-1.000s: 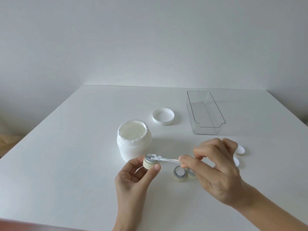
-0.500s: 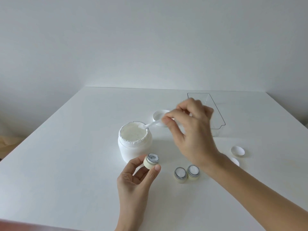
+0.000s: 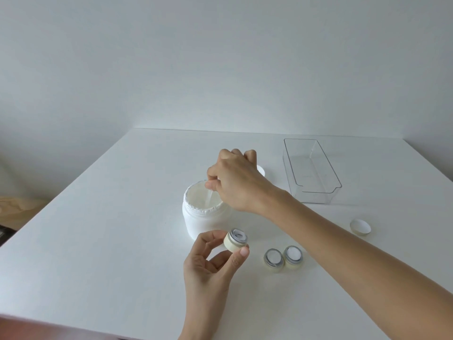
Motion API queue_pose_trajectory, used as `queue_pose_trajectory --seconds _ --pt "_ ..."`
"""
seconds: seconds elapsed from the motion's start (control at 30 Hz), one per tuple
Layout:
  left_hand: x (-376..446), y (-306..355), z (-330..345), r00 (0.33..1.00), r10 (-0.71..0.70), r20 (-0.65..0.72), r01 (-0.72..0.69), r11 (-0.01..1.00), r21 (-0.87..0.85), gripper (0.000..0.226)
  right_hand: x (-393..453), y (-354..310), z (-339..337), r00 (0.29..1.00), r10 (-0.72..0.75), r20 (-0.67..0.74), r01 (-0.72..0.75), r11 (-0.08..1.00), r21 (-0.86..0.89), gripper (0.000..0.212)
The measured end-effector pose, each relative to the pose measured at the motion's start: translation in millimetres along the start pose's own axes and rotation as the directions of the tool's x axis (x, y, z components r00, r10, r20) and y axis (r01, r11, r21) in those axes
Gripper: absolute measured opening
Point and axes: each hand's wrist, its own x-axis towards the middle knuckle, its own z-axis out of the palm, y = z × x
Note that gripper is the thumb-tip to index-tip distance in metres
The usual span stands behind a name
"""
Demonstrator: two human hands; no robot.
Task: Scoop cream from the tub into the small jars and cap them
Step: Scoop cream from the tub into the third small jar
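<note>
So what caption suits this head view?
Right hand dips a spatula into the tub; left hand holds a jar.

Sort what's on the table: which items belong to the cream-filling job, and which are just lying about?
In the job:
- cream tub, open
- spatula, held by the right hand, dipped in the tub
- small jar, pinched in the left hand
- two open jars on the table
- small cap
- tub lid, mostly hidden

Lying about:
- clear bin, unused so far
</note>
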Motion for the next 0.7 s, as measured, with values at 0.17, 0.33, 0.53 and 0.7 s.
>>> queue_pose_trajectory --seconds 0.17,0.33,0.53,0.7 --pt "1 -2 -1 1.000 -0.001 0.013 0.001 1.000 0.003 0.037 -7 10 -8 0.977 0.173 0.123 -0.195 0.959 0.204 0.031" --pt "0 -3 -2 1.000 0.001 0.017 -0.001 1.000 0.002 0.037 -15 26 -11 0.903 0.376 0.207 -0.429 0.805 0.409 0.034" --pt "1 -3 -1 1.000 -0.004 -0.003 0.004 1.000 0.016 0.037 -21 41 -9 0.848 0.461 0.263 -0.514 0.593 0.620 0.026" --pt "1 -1 -2 0.999 -0.008 -0.037 0.006 0.999 -0.035 0.033 -30 48 -14 0.837 0.460 0.296 -0.508 0.451 0.734 0.025"
